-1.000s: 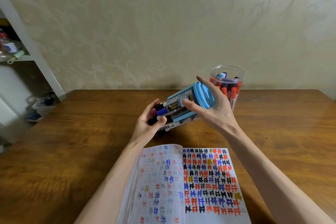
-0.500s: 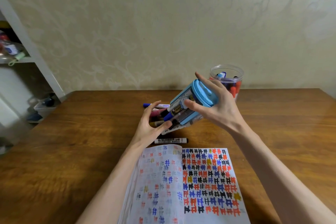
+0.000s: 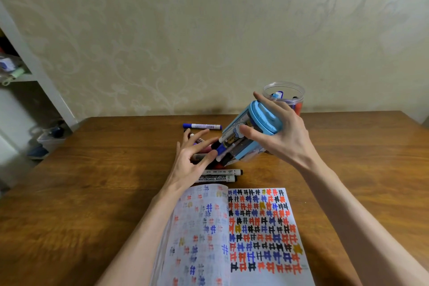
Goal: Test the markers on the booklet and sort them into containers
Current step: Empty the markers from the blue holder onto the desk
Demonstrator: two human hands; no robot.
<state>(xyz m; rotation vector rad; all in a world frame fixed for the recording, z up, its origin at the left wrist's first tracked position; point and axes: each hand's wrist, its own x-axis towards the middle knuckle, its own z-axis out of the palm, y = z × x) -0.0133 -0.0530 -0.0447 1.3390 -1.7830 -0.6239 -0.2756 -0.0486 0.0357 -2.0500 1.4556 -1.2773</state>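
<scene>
My right hand (image 3: 281, 137) grips a blue container (image 3: 253, 132) by its base and tips it mouth-down to the left. Markers (image 3: 222, 146) slide out of its mouth. My left hand (image 3: 192, 162) is spread at the mouth, fingers straight, touching the marker tips. Several markers lie on the table: a blue-capped one (image 3: 202, 126) further back, and two black whiteboard markers (image 3: 220, 175) just beyond the open booklet (image 3: 243, 234), whose pages are full of coloured hash marks. A clear jar (image 3: 283, 94) holding markers stands behind my right hand.
The wooden table (image 3: 116, 181) ends at a patterned wall. A white shelf unit (image 3: 27, 72) with small items stands to the left, off the table, with a bin on the floor below it.
The blue container has tilted further mouth-down. Markers have spilled from it onto the table: first one blue-capped and one black, now more. My left hand's fingers have spread.
</scene>
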